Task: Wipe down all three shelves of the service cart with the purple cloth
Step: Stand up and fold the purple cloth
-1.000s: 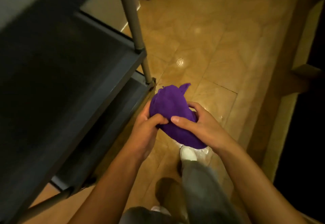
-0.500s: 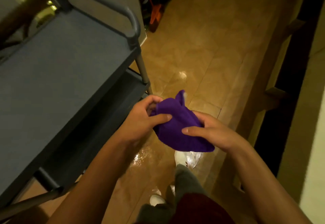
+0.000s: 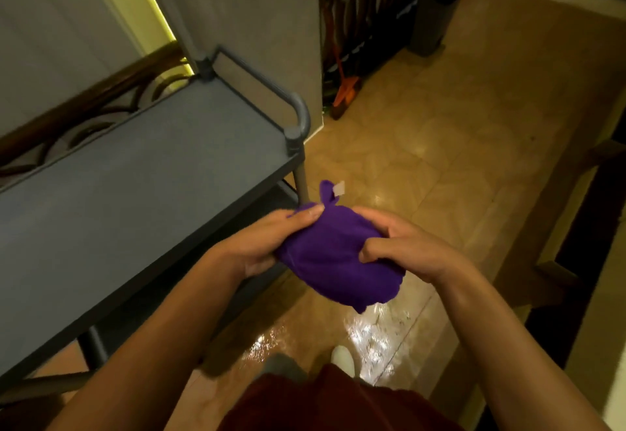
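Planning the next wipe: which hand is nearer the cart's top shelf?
Left. The left hand holds the purple cloth right at the top shelf front corner; the right hand grips the cloth's other side, out over the floor.

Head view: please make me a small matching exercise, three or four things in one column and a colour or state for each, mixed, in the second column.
Things:
1. cloth
2. top shelf
3. floor
4. left hand

States:
A. grey, nothing lying on it
B. shiny tan tiles
C. purple, bunched up between both hands
D. grips the cloth's left side

Pairs: 1-C, 2-A, 3-B, 4-D
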{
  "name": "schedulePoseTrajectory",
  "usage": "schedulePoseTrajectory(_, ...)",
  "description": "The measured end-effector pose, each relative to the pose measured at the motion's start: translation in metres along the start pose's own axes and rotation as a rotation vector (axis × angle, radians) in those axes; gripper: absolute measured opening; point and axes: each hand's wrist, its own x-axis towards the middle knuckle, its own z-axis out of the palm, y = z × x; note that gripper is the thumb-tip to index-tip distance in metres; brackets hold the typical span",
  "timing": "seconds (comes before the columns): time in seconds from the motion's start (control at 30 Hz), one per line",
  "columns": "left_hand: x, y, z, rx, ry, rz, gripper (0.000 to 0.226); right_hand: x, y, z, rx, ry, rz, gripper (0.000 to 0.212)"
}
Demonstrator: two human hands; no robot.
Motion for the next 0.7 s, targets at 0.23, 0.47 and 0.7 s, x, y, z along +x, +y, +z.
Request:
schedulePoseTrajectory(0.23, 0.040, 0.057, -0.039, -0.225, 0.160, 0.253, 0.017, 0.084, -0.022, -0.049, 0.183, 0.116, 0.009, 0.053)
schedulePoseTrajectory(0.47, 0.098, 0.131, -0.099, -0.427, 0.175, 0.392, 0.033, 0.191, -0.036, -0.065, 0.534, 0.297, 0.036, 0.091)
schedulePoseTrajectory(0.7, 0.161, 0.187, -0.142, -0.624, 0.090, 0.387, 0.041, 0.273, -0.091, -0.091, 0.727, 0.425, -0.078, 0.075)
